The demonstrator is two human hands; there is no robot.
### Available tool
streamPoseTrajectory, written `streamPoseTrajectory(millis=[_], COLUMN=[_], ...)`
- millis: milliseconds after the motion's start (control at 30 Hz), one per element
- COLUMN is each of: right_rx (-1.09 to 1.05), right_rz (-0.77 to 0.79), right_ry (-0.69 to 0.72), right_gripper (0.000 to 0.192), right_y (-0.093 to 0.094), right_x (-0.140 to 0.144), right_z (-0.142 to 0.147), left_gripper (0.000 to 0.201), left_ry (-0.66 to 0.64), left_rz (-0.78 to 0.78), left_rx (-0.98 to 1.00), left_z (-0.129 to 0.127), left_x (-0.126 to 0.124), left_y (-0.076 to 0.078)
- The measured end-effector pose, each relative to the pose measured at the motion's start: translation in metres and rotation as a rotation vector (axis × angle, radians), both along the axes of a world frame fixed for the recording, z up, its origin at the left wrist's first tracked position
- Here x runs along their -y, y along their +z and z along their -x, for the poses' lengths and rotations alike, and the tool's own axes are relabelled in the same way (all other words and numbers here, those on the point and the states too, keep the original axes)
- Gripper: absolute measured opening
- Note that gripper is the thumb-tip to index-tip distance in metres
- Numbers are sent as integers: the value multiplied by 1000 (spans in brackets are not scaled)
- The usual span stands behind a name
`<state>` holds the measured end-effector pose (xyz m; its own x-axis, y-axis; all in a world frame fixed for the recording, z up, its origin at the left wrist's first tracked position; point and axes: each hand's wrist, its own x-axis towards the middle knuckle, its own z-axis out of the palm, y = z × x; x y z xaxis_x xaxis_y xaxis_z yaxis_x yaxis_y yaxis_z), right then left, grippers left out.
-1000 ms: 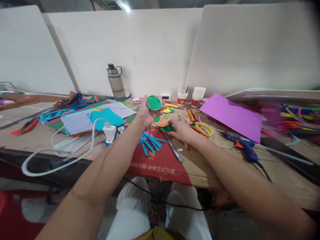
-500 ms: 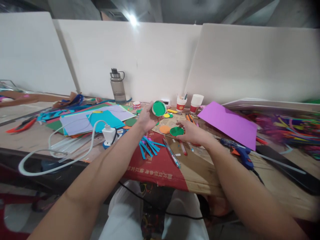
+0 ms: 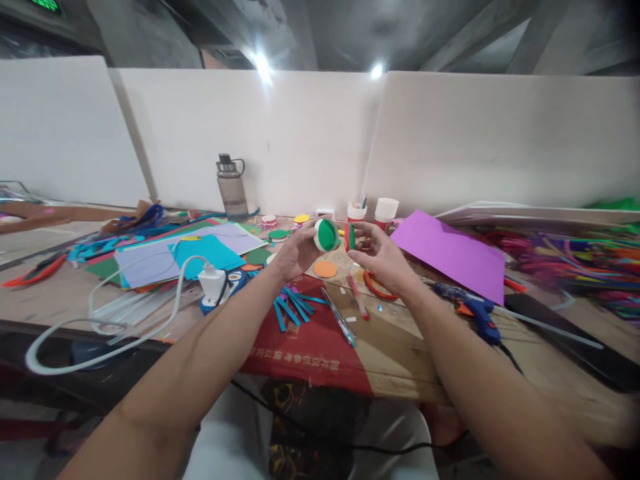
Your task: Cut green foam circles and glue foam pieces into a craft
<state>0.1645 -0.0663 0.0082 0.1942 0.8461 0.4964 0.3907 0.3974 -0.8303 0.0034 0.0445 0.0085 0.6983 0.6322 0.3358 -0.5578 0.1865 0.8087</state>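
Note:
My left hand (image 3: 299, 251) is closed around a short white paper ring with a green face (image 3: 327, 235), the green side turned toward me. Close to its right, my right hand (image 3: 379, 250) grips a flat round green piece with a red rim (image 3: 350, 237), held upright on edge. The two round pieces face each other with a small gap between them. Below them on the cardboard lie an orange paper disc (image 3: 325, 269), a pen (image 3: 339, 317), a red pen (image 3: 359, 298) and a bundle of blue paper strips (image 3: 295, 307).
A purple sheet (image 3: 453, 253) and a blue glue gun (image 3: 483, 320) lie on the right. A white plug adapter (image 3: 213, 283) with a looping cable and coloured papers (image 3: 210, 257) are on the left. Behind stand a bottle (image 3: 231, 190) and paper cups (image 3: 387, 212).
My right hand has lifted the green round piece off the table and tilted it on edge beside the one in my left hand. The camera view has tipped up slightly.

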Motion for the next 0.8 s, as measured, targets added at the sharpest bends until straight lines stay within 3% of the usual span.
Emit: streamPoseTrajectory(millis=[300, 567, 800], right_rx=[88, 270, 307], right_rz=[-113, -257, -279], right_ry=[-19, -119, -122], right_gripper=[53, 49, 52], right_y=[-3, -1, -1], right_x=[1, 5, 7], right_z=[6, 10, 11], left_gripper=[50, 52, 53], left_ry=[-42, -72, -87], left_rz=[-210, -288, -321], left_rx=[-63, -87, -108], left_z=[-1, 1, 2], left_x=[4, 11, 9], left_y=[-4, -1, -1])
